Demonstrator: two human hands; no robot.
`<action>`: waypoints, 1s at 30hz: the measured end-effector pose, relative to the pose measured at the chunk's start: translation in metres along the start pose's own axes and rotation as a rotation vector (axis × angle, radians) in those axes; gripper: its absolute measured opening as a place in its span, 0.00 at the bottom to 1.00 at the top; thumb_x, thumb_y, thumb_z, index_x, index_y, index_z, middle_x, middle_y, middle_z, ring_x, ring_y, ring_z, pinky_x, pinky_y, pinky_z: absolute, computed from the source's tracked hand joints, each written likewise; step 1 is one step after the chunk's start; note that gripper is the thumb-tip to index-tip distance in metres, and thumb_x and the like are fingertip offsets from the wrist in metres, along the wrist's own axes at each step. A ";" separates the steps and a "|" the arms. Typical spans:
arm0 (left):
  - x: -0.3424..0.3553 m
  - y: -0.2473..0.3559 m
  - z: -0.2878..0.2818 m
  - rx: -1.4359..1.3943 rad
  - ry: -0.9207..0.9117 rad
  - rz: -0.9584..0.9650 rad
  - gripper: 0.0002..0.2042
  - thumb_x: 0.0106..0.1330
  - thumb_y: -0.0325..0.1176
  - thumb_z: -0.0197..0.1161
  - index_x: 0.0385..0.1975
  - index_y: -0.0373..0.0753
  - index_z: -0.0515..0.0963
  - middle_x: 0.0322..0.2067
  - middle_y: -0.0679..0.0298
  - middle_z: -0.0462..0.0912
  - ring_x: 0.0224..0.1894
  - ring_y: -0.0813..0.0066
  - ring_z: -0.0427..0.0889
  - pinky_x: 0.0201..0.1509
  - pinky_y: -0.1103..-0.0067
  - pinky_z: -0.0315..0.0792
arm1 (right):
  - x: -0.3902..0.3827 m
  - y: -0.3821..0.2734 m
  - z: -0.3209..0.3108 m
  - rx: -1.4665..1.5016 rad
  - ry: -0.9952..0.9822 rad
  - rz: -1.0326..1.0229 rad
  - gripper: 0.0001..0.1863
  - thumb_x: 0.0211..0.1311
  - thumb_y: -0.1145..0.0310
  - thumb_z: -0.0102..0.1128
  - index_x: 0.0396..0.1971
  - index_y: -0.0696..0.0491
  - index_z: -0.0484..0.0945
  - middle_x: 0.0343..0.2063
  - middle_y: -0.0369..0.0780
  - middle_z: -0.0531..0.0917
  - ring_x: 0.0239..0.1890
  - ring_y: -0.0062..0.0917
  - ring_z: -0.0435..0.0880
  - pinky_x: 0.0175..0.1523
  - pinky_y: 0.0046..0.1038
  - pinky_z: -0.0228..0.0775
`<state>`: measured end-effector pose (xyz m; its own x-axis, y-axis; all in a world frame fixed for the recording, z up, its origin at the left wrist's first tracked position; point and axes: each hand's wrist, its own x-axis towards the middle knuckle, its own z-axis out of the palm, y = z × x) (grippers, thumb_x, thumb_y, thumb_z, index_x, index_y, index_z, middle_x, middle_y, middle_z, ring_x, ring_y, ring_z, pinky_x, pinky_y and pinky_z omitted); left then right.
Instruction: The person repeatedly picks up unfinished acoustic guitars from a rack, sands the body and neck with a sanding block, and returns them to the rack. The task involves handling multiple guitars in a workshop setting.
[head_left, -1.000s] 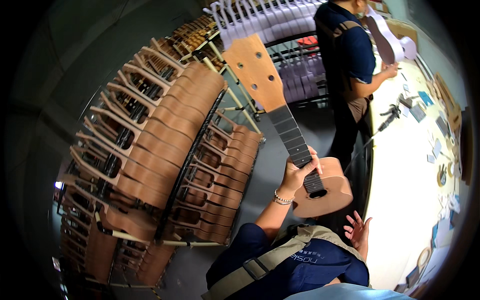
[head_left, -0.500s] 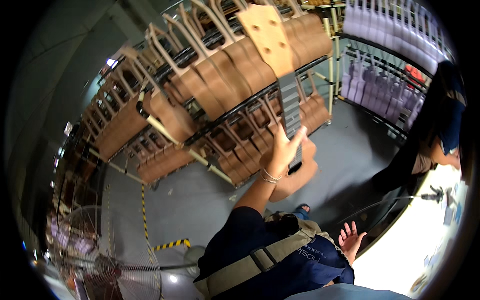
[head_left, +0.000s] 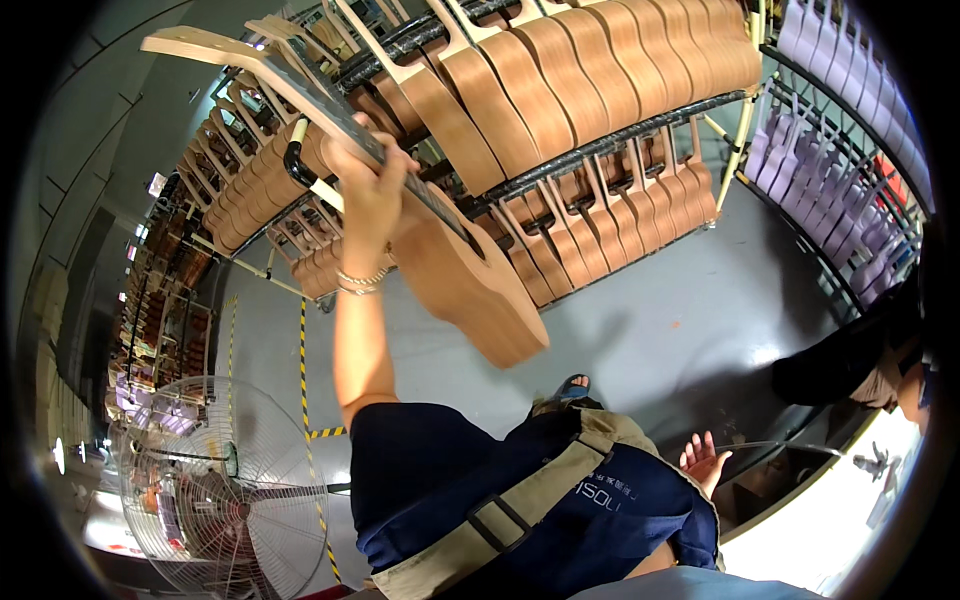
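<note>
An unfinished wooden ukulele is in the grip of my left hand, whose fingers wrap round its neck. Its pale headstock points to the upper left, and the body hangs tilted to the lower right. The dark fretboard runs along the neck; part of the soundhole shows on the upper edge of the body. Behind it stands a rack of similar brown ukulele bodies. At my right side, away from any instrument, my right hand has its fingers spread and holds nothing.
A rack with pale purple instruments stands at the far right. Below it are a co-worker's dark clothes and a brightly lit white worktop. At the lower left is a large caged fan, near yellow-black floor tape.
My left hand has swung the ukulele leftward and tilted it, so its headstock now points to the upper left. My view has turned to the left rack. The right hand stays open.
</note>
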<state>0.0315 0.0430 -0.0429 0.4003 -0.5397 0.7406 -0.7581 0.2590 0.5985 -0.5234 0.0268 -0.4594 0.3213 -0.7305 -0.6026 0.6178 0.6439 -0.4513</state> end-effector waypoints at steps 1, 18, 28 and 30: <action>0.019 -0.011 -0.013 0.012 0.002 0.017 0.20 0.61 0.22 0.50 0.50 0.28 0.51 0.27 0.63 0.72 0.25 0.76 0.77 0.32 0.82 0.74 | 0.008 0.001 0.014 -0.001 0.017 0.001 0.39 0.51 0.30 0.40 0.52 0.46 0.68 0.41 0.36 0.76 0.37 0.26 0.76 0.40 0.28 0.70; 0.234 -0.228 -0.077 0.590 -0.109 -0.132 0.26 0.56 0.32 0.56 0.49 0.23 0.54 0.31 0.53 0.75 0.31 0.60 0.77 0.36 0.73 0.73 | 0.142 0.056 0.109 -0.122 -0.139 0.073 0.40 0.44 0.25 0.41 0.50 0.39 0.70 0.41 0.31 0.75 0.36 0.22 0.75 0.38 0.28 0.69; 0.236 -0.261 -0.034 1.275 0.569 0.246 0.36 0.51 0.31 0.65 0.57 0.25 0.53 0.54 0.50 0.60 0.50 0.54 0.63 0.53 0.69 0.60 | 0.113 0.048 0.121 -0.099 0.054 -0.003 0.41 0.47 0.26 0.39 0.55 0.40 0.67 0.45 0.31 0.73 0.37 0.20 0.73 0.41 0.26 0.66; 0.239 -0.253 -0.026 1.218 0.491 0.307 0.37 0.53 0.37 0.64 0.59 0.29 0.53 0.57 0.50 0.55 0.55 0.52 0.57 0.59 0.67 0.57 | 0.110 0.050 0.116 -0.103 0.048 -0.021 0.41 0.47 0.26 0.40 0.55 0.39 0.67 0.46 0.31 0.73 0.38 0.20 0.73 0.42 0.26 0.66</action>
<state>0.3326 -0.1308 -0.0098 0.0801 -0.1822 0.9800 -0.7184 -0.6921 -0.0700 -0.3742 -0.0473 -0.4720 0.2727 -0.7341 -0.6218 0.5461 0.6502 -0.5282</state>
